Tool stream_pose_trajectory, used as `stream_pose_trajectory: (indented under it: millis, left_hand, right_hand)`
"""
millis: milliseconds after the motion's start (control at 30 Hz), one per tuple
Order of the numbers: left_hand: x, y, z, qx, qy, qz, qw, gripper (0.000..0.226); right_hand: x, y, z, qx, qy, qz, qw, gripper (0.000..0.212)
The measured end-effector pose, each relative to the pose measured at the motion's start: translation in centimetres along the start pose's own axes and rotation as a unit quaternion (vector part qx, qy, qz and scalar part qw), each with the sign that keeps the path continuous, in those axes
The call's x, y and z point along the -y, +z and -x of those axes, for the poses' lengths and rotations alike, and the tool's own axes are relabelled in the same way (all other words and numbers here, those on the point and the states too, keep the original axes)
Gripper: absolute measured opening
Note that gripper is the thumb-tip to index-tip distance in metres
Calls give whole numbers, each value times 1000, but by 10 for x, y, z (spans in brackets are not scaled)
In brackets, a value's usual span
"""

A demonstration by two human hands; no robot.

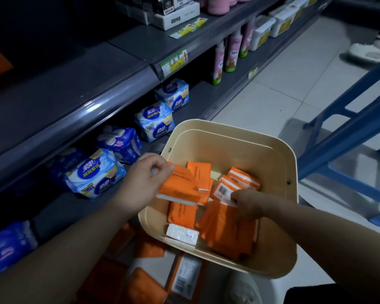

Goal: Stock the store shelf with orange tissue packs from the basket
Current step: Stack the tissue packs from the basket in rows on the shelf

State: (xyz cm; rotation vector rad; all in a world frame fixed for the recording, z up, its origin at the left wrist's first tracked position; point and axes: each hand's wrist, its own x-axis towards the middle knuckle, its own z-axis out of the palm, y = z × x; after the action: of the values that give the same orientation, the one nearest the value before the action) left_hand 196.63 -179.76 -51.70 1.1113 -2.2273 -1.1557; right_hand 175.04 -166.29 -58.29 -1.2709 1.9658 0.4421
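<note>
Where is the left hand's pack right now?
Head view, centre-left: the left hand holds the pack over the left side of the basket, above the loose packs; the right hand grips a barcode pack to its right.

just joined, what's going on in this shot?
A person is stocking a store shelf from a beige basket. Both hands are in the basket. The left hand holds an orange pack, raised at the basket's left side. The right hand pinches a barcode pack among the loose ones inside. More orange packs lie below the basket, and blue packs sit further along the shelf.
</note>
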Motion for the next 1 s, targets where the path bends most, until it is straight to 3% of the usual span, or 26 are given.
stream_pose_trajectory:
  millis: [133, 333, 500, 567, 633, 767, 900, 1000]
  left_hand:
    - [-3, -22, 5, -33, 12, -64, 997, 27]
    - [-8, -62, 19, -79, 45, -86, 992, 50]
    - [-19, -92, 32, -126, -39, -26, 991, 82]
    - [-24, -107, 36, -148, -81, 14, 986, 76]
    - [-28, -123, 38, -166, -86, 51, 981, 52]
    - [-32, -151, 44, -184, -56, 141, 971, 28]
    - [-36, -174, 45, -188, -98, 184, 960, 24]
    - [-39, -191, 39, -235, -106, 123, 958, 46]
  right_hand:
    - [14, -38, 19, -94, -20, -66, 993, 61]
    - [37, -89, 57, -166, -16, -156, 974, 64]
    - [65, -130, 87, -224, -30, -132, 965, 53]
    - [81, -145, 99, -263, -45, -146, 952, 40]
    - [95, -158, 108, -303, -71, -177, 934, 32]
    - [118, -168, 119, -325, -166, -311, 878, 39]
    - [144, -172, 124, -363, -204, -379, 826, 50]
    - [164, -182, 121, -421, -201, -379, 800, 69]
